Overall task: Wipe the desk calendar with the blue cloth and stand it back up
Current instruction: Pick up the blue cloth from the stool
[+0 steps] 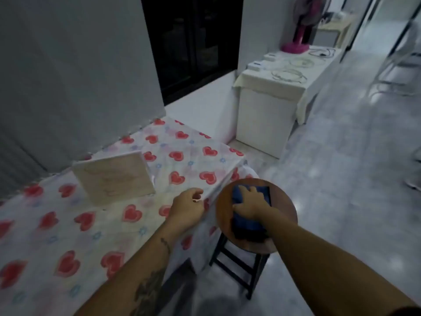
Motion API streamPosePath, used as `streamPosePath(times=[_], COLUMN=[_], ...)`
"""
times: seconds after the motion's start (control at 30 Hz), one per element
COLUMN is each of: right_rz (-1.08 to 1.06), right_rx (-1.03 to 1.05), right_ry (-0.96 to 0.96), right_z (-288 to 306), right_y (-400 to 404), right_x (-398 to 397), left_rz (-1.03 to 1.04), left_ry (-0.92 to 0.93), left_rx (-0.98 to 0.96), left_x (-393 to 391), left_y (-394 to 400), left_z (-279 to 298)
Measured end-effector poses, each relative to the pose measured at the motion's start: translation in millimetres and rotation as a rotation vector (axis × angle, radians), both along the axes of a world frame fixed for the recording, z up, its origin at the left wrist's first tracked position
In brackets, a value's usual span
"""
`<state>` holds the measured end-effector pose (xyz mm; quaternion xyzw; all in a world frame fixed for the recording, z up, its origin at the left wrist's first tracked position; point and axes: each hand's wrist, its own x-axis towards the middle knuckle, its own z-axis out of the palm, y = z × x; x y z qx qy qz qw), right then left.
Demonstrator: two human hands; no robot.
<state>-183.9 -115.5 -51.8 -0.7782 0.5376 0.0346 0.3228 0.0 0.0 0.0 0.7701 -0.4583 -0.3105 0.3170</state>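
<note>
The desk calendar, a pale tent-shaped card, stands upright on the table with the heart-patterned cover, to the left of both hands. The blue cloth lies folded on a round wooden stool beside the table's right edge. My right hand lies flat on top of the cloth, fingers spread, pressing on it. My left hand hovers at the table's right edge with loosely curled fingers and nothing in it, about a hand's width right of the calendar.
A grey wall runs behind the table. A white cabinet with cables and a pink fan on top stands farther back on the right. Open tiled floor lies to the right of the stool. Metal chair legs show at the far right.
</note>
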Motion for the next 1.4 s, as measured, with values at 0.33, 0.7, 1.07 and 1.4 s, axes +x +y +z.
streamPosePath(times=[0.33,0.7,1.07,1.4], right_rz=[-0.012,-0.059,-0.203,0.055], right_rx=[-0.114,-0.247,-0.28,-0.312], right_ry=[0.105,0.201,0.262,0.341], right_z=[-83.1,-122.0,-123.7,-110.0], right_y=[-10.8,-18.3,-39.0,7.0], right_x=[-10.4,-27.9,-26.0,-56.0], left_rz=[-0.242,-0.762,-0.786,-0.7], left_ry=[-0.094,-0.573,-0.65,-0.614], left_rx=[0.211,0.322,0.352,0.398], left_x=[-26.0,-36.2,-38.5,-42.0], left_y=[-58.2,-102.5,-107.0,-92.7], left_z=[-75.6,-156.2,-167.1,-131.0])
